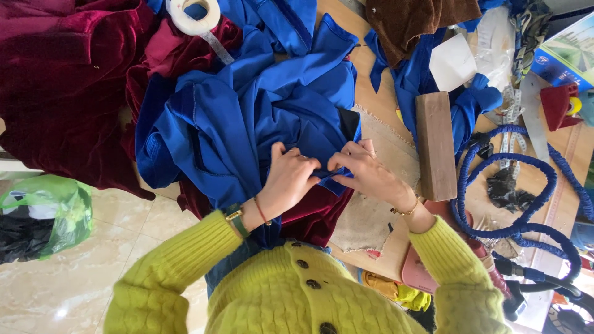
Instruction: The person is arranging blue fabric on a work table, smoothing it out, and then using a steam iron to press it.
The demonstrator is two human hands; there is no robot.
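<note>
A blue garment (247, 117) lies crumpled across the wooden table (387, 253) and over dark red velvet cloth (68, 80). My left hand (288, 179) and my right hand (365, 170) meet near the table's front edge, both pinching a small fold of the blue garment between fingertips. A strip of dark red velvet (312, 213) shows just below the pinched fold. My sleeves are yellow knit. A watch and a thin bracelet sit on the left wrist, a gold bracelet on the right.
A wooden block (435, 145) lies right of my hands, beside a blue coiled cord (513, 198). A tape roll (193, 15) rests at the top, brown cloth (408, 21) further right. A green plastic bag (46, 213) sits on the tiled floor at left.
</note>
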